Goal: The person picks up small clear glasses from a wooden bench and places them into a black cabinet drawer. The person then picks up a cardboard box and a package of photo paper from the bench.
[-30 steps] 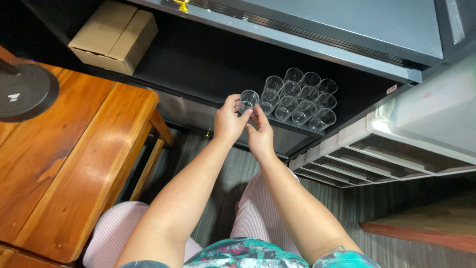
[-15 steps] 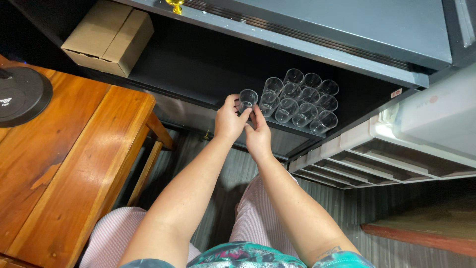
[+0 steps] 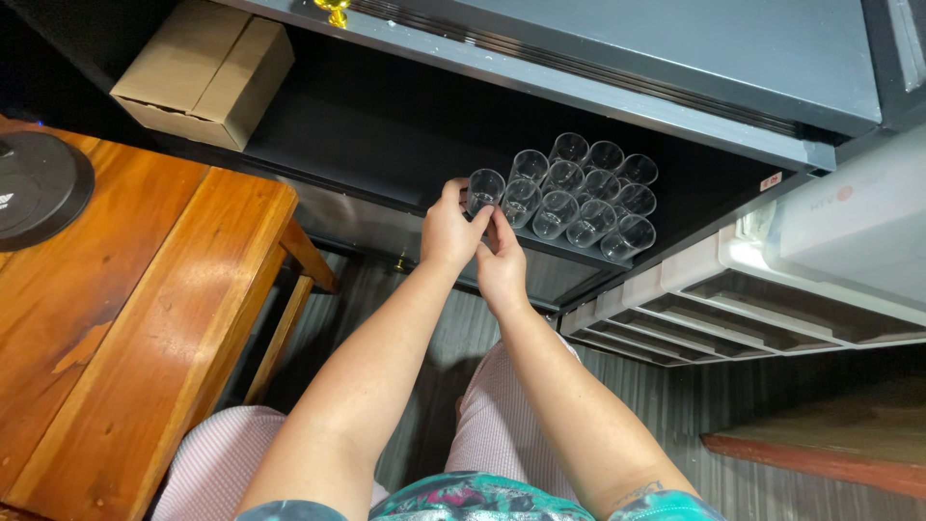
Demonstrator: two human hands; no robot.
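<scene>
A small clear glass [image 3: 485, 186] is being held at the front edge of the dark shelf [image 3: 367, 135], just left of a cluster of like glasses [image 3: 584, 193] that are already being kept there in tight rows, so the arranging is judged well advanced, with this one glass not yet set in line. It is being pinched between the left hand [image 3: 449, 232] and the right hand [image 3: 502, 265], fingers closed narrowly around its sides and base.
</scene>
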